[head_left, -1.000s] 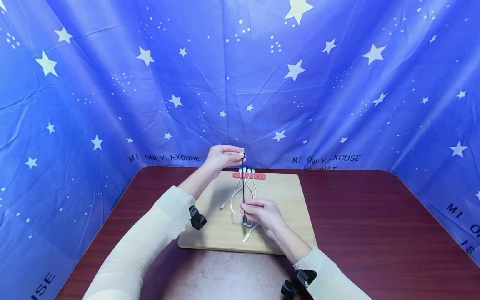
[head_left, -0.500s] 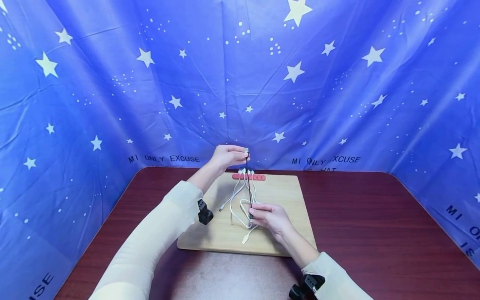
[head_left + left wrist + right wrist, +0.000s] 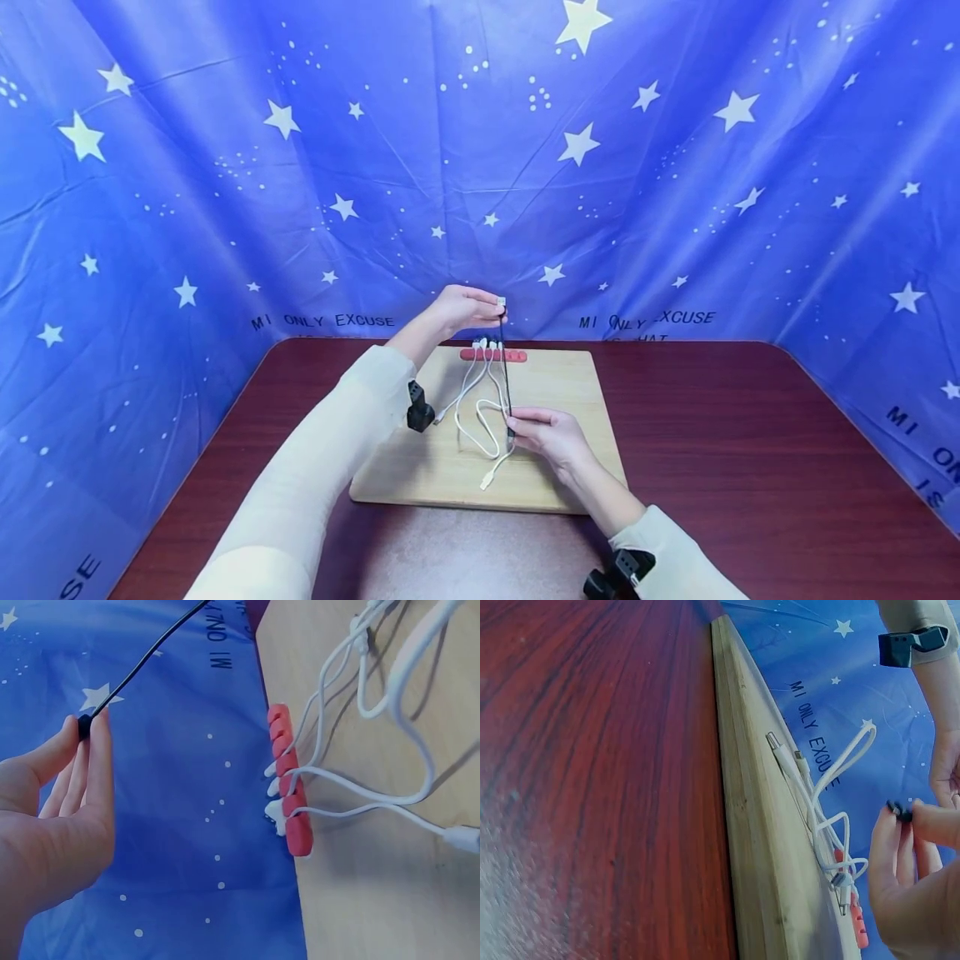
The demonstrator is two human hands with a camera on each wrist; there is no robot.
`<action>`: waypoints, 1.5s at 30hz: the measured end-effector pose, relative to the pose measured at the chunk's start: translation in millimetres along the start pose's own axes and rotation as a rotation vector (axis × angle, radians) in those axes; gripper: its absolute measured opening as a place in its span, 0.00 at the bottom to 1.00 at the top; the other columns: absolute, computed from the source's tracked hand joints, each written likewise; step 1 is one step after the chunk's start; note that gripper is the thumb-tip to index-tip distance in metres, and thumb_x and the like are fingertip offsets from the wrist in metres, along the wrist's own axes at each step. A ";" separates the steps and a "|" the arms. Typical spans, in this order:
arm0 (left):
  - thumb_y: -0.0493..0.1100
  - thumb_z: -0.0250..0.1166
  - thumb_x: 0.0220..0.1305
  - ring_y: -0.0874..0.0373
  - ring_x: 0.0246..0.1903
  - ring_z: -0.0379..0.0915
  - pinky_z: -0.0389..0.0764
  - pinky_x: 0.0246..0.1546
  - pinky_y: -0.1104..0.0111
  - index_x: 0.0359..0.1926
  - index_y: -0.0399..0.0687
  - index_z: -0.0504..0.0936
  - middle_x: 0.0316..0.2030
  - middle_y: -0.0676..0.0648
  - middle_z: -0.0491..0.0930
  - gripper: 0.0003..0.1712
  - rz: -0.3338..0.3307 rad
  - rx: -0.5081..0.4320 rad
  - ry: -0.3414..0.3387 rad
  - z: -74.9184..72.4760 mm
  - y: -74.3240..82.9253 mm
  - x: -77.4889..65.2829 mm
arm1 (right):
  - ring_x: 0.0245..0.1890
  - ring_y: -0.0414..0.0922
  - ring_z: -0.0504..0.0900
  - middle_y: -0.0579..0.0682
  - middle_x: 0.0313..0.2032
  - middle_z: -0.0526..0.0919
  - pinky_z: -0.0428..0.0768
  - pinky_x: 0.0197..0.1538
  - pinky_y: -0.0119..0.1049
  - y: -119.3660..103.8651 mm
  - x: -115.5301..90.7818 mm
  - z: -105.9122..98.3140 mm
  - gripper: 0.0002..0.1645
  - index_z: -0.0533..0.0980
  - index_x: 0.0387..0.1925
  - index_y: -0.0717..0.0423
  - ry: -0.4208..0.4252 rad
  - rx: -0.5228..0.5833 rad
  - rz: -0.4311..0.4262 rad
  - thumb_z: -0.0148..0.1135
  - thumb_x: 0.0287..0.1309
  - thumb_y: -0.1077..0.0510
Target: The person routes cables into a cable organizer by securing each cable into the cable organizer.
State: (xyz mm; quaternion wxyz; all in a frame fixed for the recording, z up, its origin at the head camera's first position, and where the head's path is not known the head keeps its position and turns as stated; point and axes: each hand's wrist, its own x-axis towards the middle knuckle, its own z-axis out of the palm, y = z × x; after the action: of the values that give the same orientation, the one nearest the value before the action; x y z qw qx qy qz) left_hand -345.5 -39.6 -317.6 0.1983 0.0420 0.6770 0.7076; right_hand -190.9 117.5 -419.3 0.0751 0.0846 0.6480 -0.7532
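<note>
A short black USB cable (image 3: 506,367) is stretched nearly upright between both hands above the board. My left hand (image 3: 467,308) pinches its upper end just below the metal plug (image 3: 502,301). Lower down and nearer, my right hand (image 3: 553,437) pinches the bottom connector (image 3: 904,814) between thumb and fingertips. Behind the cable, a red cable holder (image 3: 286,780) sits along the board's far edge. Several white cables (image 3: 409,796) are seated in its slots, with their plugs beyond the edge and their lengths trailing loosely over the wood.
The wooden board (image 3: 420,475) lies on a dark red table (image 3: 712,450). A blue curtain (image 3: 450,150) with stars hangs behind and at both sides. One white cable's loose connector (image 3: 487,481) lies near the board's front.
Both hands have shifted a little to the right with the black cable, which now hangs in front of the red holder's right half. The white cables lie much as before.
</note>
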 end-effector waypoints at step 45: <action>0.26 0.60 0.61 0.58 0.33 0.81 0.79 0.59 0.60 0.55 0.25 0.74 0.48 0.32 0.79 0.20 -0.047 0.063 -0.010 5.4 -29.5 54.1 | 0.28 0.38 0.86 0.52 0.32 0.88 0.87 0.42 0.34 -1.1 17.6 -15.0 0.22 0.73 0.52 0.78 0.053 0.006 -0.003 0.63 0.54 0.72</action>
State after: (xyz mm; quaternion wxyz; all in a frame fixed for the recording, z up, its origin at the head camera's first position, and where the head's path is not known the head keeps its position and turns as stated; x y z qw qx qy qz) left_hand -386.8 -16.1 -357.2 0.2169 0.0357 0.6987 0.6808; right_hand -207.8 132.5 -424.4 0.0563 0.1037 0.6476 -0.7528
